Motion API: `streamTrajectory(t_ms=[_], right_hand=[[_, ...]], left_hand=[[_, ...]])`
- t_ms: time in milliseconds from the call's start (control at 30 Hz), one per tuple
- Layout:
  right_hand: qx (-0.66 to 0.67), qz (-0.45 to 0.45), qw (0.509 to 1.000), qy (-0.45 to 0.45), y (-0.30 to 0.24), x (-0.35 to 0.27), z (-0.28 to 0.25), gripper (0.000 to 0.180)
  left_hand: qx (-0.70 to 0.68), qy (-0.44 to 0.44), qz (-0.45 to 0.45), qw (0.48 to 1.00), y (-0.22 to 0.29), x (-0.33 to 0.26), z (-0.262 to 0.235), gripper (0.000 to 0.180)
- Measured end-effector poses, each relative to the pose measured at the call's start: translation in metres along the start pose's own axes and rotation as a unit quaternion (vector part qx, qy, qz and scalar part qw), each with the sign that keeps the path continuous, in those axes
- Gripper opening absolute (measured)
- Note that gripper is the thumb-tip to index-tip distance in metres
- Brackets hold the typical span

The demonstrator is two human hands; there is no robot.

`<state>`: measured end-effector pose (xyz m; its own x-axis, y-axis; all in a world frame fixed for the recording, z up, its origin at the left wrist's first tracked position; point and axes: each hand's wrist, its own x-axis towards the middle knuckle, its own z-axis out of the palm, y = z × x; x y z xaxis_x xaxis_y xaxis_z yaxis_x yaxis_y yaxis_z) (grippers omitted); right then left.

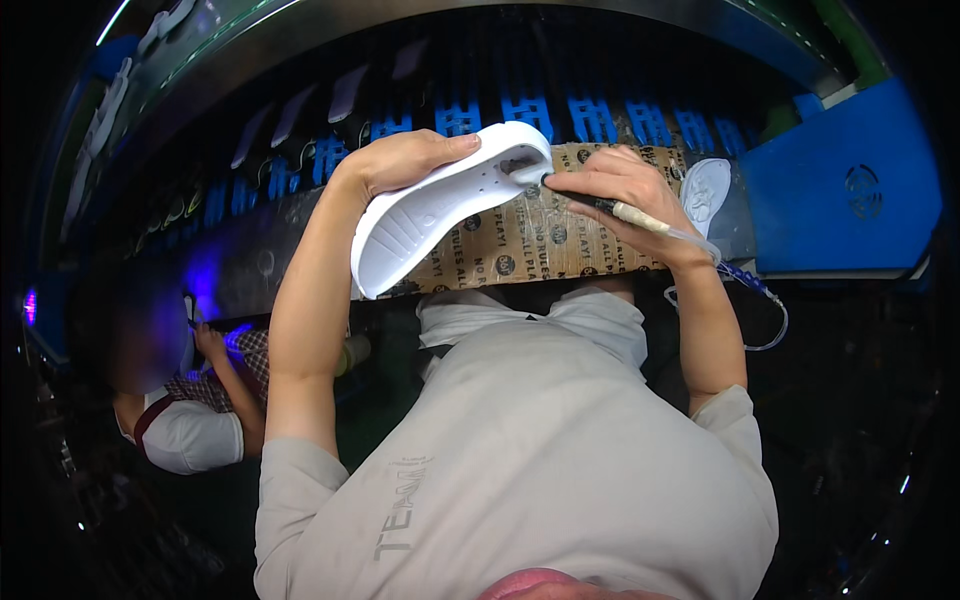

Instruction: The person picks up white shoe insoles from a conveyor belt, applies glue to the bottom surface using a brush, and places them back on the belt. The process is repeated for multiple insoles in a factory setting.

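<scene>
My left hand [400, 160] grips a white shoe sole [440, 205] from above, tread side toward me and tilted down to the left. My right hand [620, 185] pinches a thin pen-like tool [610, 207] with a dark tip and pale handle; its tip touches the upper end of the sole. A clear tube [745, 285] trails from the tool past my right wrist. Both hands hover over a brown printed paper sheet [540, 240] on the bench edge.
A conveyor with blue carriers [600, 118] runs behind the bench, several pale soles [345, 92] riding on it. Another white sole [705, 190] lies right of the paper. A blue panel [850, 190] stands at right. A co-worker [190, 400] sits at lower left.
</scene>
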<state>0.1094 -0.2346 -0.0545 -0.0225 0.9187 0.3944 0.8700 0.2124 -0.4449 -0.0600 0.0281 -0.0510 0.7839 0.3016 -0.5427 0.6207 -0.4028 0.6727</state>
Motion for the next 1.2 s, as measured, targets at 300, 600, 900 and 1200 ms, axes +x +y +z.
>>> streamTrajectory(t_ms=[300,600,900,1200], right_hand=[[0.147,0.056,0.987,-0.028,-0.014,0.001,0.021,0.034],[0.038,-0.063,0.997,-0.026,-0.034,0.009,0.045,0.032],[0.111,-0.068,0.991,-0.023,-0.043,0.012,0.055,0.029],[0.206,-0.048,0.977,-0.014,-0.048,0.012,0.067,0.030]], left_hand=[[-0.023,0.032,-0.001,0.999,-0.013,0.013,0.012,0.071],[-0.047,0.009,0.001,0.999,0.000,0.022,0.019,0.072],[-0.011,0.015,0.001,1.000,0.022,0.015,0.023,0.072],[-0.003,-0.001,0.031,1.000,0.030,0.017,0.025,0.072]])
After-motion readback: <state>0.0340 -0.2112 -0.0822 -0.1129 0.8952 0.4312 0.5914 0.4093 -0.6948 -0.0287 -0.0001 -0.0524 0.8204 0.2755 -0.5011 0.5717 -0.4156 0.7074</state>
